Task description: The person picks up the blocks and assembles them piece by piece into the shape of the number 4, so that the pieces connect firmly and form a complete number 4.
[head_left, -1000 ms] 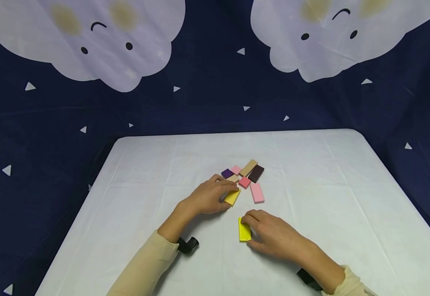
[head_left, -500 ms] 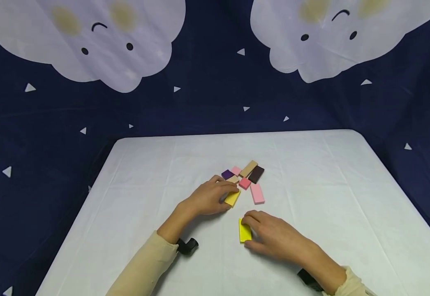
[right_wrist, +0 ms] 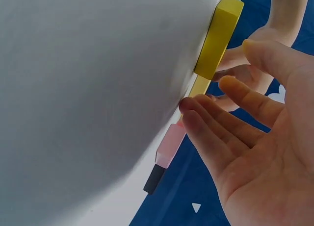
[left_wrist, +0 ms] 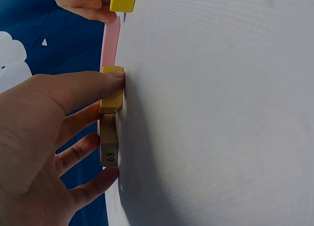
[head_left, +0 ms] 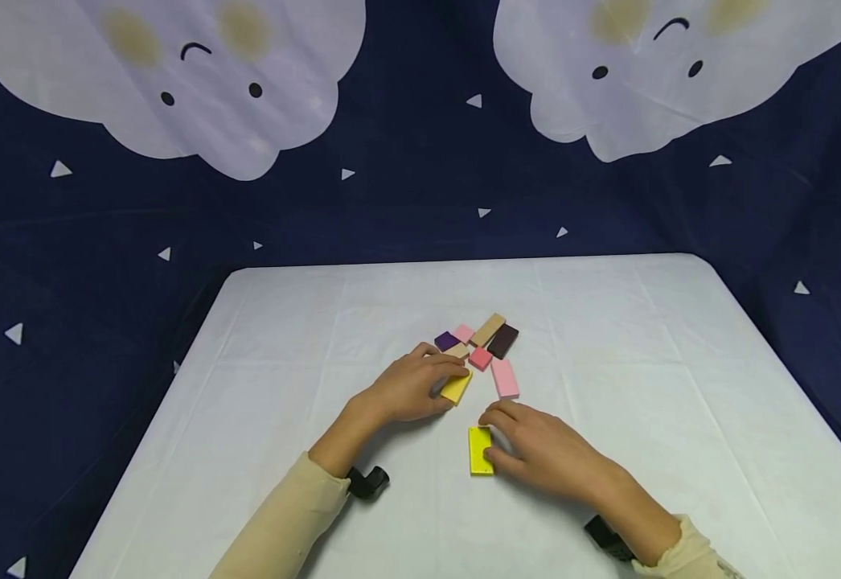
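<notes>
In the head view my left hand (head_left: 408, 389) lies at the near left of a group of small flat blocks. Its thumb and forefinger pinch a golden-yellow block (head_left: 457, 389) by its ends. The left wrist view has the thumb pressed on that golden-yellow block (left_wrist: 112, 94), with a tan numbered block (left_wrist: 109, 145) beside the other fingers. A bright yellow block (head_left: 480, 452) lies nearer me on the white table. My right hand (head_left: 547, 449) hovers at its right side, fingers loosely bent. In the right wrist view this hand (right_wrist: 245, 123) holds nothing, fingertips apart from the bright yellow block (right_wrist: 218, 39).
Beyond the hands sit a pink block (head_left: 505, 378), a coral block (head_left: 480, 359), a dark brown block (head_left: 503, 342), a long tan block (head_left: 489, 330) and a purple block (head_left: 445, 341). A dark blue cloud-printed curtain (head_left: 420, 217) hangs behind the white table (head_left: 305, 322).
My right hand has let go of the bright yellow block, its fingers lifting off to the far right side. The left hand and its block stay put.
</notes>
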The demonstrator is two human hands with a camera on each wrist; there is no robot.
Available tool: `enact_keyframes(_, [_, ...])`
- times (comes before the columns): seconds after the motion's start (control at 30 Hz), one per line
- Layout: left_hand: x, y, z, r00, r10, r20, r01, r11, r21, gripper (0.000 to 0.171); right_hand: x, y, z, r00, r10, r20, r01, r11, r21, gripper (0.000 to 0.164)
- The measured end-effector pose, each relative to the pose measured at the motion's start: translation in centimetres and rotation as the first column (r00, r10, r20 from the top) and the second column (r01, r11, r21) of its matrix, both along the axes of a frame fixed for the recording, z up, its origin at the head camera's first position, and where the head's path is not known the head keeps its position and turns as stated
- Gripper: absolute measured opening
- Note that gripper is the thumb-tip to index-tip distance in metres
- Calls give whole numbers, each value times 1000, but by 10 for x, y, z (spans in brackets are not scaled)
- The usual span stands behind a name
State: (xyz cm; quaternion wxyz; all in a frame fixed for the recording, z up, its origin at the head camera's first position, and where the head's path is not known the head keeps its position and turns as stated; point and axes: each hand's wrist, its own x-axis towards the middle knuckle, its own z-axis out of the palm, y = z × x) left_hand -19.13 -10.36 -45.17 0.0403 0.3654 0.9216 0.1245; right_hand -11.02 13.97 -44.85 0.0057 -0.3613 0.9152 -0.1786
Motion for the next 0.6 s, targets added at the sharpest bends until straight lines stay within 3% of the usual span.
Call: enact_keyframes(0.6, [1,0,1,1000,-6,-5,6,1000,8,52,-15,4,2,996,-41,-75,38,999,-36,32])
